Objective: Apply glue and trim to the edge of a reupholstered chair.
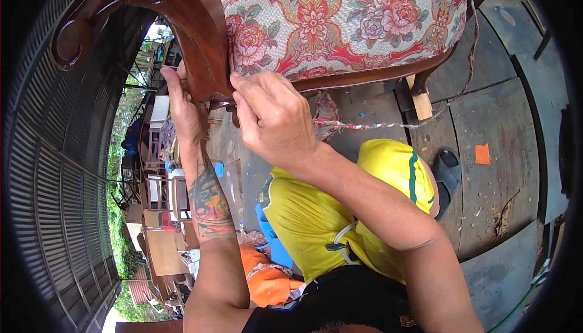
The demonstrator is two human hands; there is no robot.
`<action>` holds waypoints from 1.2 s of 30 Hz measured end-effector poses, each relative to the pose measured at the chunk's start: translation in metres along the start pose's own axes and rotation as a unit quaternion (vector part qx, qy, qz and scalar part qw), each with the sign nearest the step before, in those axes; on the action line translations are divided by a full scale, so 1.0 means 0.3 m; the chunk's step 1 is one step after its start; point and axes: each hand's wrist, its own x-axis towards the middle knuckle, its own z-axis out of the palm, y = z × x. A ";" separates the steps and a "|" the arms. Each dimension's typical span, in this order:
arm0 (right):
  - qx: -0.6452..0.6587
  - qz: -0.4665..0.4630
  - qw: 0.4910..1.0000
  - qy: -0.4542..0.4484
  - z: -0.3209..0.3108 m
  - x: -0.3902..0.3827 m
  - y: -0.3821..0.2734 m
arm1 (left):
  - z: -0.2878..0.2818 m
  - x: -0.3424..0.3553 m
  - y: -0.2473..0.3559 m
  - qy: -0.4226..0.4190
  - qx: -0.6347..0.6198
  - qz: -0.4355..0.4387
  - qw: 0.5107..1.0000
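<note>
Right hand [273,117] pinches at the edge of the floral seat [340,23] just beyond it, anything between the fingertips hidden | left hand [186,111] beside carved wooden armrest [197,35], grip impossible to tell | twisted cord [376,126] trails right of right hand

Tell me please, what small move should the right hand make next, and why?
Perhaps slide the right hand slightly along the edge of the floral seat: its fingertips are where fabric meets the carved wooden frame, and the left hand is at the frame's outer side.
</note>
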 end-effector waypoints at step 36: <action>-0.004 0.016 0.997 -0.070 -0.057 0.081 -0.040 | -0.098 0.308 -0.036 -0.173 0.048 0.006 0.984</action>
